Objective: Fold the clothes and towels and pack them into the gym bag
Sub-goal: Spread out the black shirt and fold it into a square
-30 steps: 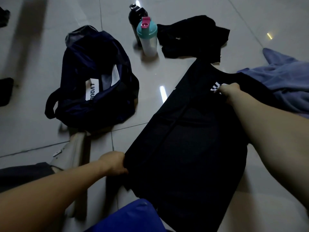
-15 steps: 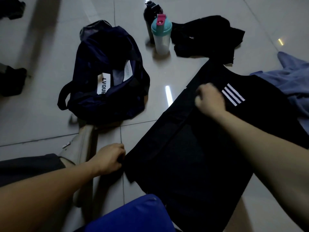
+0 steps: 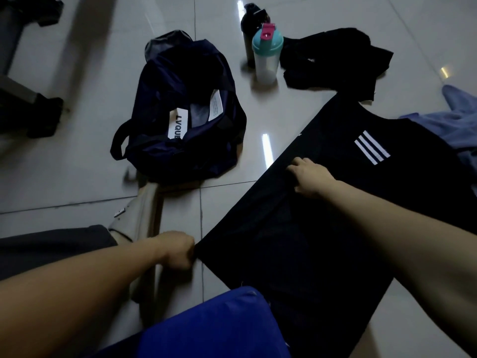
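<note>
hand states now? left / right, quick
Left hand: closed, pinching the near corner of the black shirt.
Right hand: fingers curled on the shirt's left edge; grip cannot be told.

Setting: indoor room, likely a home, dimly lit. Floor [image 3: 64, 177] of large glossy pale tiles with thin grout lines, reflecting ceiling lights. Clothing [image 3: 335, 58] and a navy gym bag [image 3: 185, 140] lie directly on it, beside two drink bottles [image 3: 265, 55]. Dark furniture feet [image 3: 44, 117] stand at upper left.
</note>
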Available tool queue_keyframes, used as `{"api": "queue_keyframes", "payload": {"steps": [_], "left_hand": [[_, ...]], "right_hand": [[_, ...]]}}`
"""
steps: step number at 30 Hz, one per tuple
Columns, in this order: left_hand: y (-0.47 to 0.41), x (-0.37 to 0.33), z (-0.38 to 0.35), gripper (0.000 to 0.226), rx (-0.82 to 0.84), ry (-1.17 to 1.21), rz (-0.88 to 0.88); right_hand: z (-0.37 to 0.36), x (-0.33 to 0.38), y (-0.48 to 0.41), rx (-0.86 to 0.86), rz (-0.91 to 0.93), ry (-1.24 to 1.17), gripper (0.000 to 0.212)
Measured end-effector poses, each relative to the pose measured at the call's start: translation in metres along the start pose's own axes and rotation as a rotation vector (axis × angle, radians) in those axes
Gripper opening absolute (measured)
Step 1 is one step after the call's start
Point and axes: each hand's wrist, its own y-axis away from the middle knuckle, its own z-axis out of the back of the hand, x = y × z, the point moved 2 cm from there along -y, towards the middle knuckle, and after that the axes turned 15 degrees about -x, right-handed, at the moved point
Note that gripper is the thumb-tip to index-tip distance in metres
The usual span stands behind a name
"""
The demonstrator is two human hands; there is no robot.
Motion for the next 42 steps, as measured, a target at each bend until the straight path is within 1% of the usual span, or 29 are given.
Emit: {"api": "queue_keyframes", "payload": {"steps": [2,3,4,5,7,9,11,12,14,16,18,19,20,21,23,25,26,27,29,30,31,33,34,35,36,37,39,41,42], "left_hand": [[-0.006,-0.013,0.021,0.016,-0.221,0.075,-0.011],[-0.01,-0.02,0.03,0.019,-0.336,0.068,-0.052],[-0.013,-0.027,0.034,0.023,-0.416,0.048,-0.096],[-0.014,-0.036,0.033,0.028,-0.444,0.047,-0.143],[-0.015,-0.052,0.02,0.037,-0.361,0.052,-0.204],[-0.016,-0.062,0.001,0.044,-0.275,-0.042,-0.196],[-0.02,-0.064,-0.009,0.036,-0.281,-0.081,-0.177],[-0.02,-0.064,-0.012,0.03,-0.263,-0.053,-0.171],[-0.02,-0.066,-0.012,0.02,-0.17,0.034,-0.172],[-0.019,-0.069,-0.009,0.024,-0.045,0.162,-0.155],[-0.02,-0.075,-0.007,0.029,0.119,0.31,-0.122],[-0.023,-0.078,-0.006,0.027,0.168,0.369,-0.105],[-0.029,-0.08,-0.004,0.025,0.161,0.39,-0.084],[-0.038,-0.08,0.002,0.023,0.106,0.369,-0.067],[-0.057,-0.083,0.02,0.018,-0.103,0.233,-0.065],[-0.072,-0.092,0.042,0.013,-0.302,0.16,-0.083],[-0.079,-0.097,0.05,0.015,-0.354,0.156,-0.095],[-0.086,-0.103,0.056,0.017,-0.365,0.148,-0.11],[-0.097,-0.115,0.063,0.019,-0.269,0.058,-0.139],[-0.103,-0.121,0.067,0.018,-0.191,-0.014,-0.146],[-0.109,-0.127,0.072,0.021,-0.105,-0.072,-0.14],[-0.124,-0.139,0.09,0.033,0.052,-0.092,-0.104],[-0.134,-0.145,0.103,0.035,0.101,-0.066,-0.093],[-0.146,-0.151,0.117,0.035,0.107,-0.04,-0.091],[-0.159,-0.159,0.133,0.034,0.059,-0.021,-0.106],[-0.174,-0.166,0.149,0.033,-0.034,-0.015,-0.139],[-0.206,-0.18,0.181,0.027,-0.286,-0.024,-0.207],[-0.241,-0.194,0.209,0.023,-0.509,0.017,-0.23],[-0.259,-0.199,0.221,0.026,-0.586,0.064,-0.232]], "right_hand": [[0.003,-0.003,0.008,-0.077,0.042,0.018,0.051],[0.003,-0.003,0.012,-0.123,0.063,0.026,0.048],[0.002,-0.003,0.016,-0.15,0.077,0.026,0.045],[0.001,-0.001,0.02,-0.155,0.076,0.004,0.041],[-0.003,0.001,0.026,-0.124,0.024,-0.085,0.034],[-0.008,0.0,0.029,-0.093,-0.032,-0.151,0.029],[-0.011,-0.003,0.03,-0.076,-0.061,-0.186,0.024],[-0.012,-0.004,0.029,-0.07,-0.077,-0.201,0.023],[-0.011,-0.007,0.029,-0.066,-0.101,-0.223,0.025],[-0.011,-0.007,0.027,-0.062,-0.113,-0.234,0.025],[-0.008,-0.007,0.026,-0.048,-0.123,-0.248,0.022],[-0.006,-0.008,0.025,-0.043,-0.128,-0.26,0.019],[-0.003,-0.01,0.024,-0.048,-0.137,-0.271,0.015],[0.0,-0.014,0.023,-0.074,-0.156,-0.276,0.011],[0.008,-0.028,0.022,-0.161,-0.222,-0.266,0.006],[0.011,-0.049,0.023,-0.243,-0.297,-0.247,0.008],[0.013,-0.06,0.024,-0.28,-0.324,-0.227,0.01],[0.015,-0.072,0.023,-0.321,-0.343,-0.189,0.015],[0.016,-0.097,0.025,-0.362,-0.373,-0.093,0.033],[0.014,-0.11,0.026,-0.337,-0.396,-0.058,0.041],[0.011,-0.122,0.028,-0.28,-0.416,-0.038,0.043],[0.001,-0.14,0.031,-0.177,-0.427,-0.019,0.033],[-0.002,-0.146,0.032,-0.197,-0.43,-0.012,0.027],[-0.001,-0.152,0.03,-0.256,-0.45,-0.011,0.025],[0.003,-0.157,0.027,-0.319,-0.479,-0.014,0.024],[0.008,-0.164,0.022,-0.378,-0.501,-0.016,0.024],[0.013,-0.178,0.011,-0.44,-0.521,-0.018,0.031],[0.012,-0.191,0.002,-0.378,-0.53,-0.047,0.037],[0.008,-0.195,-0.001,-0.321,-0.513,-0.044,0.037]]}}
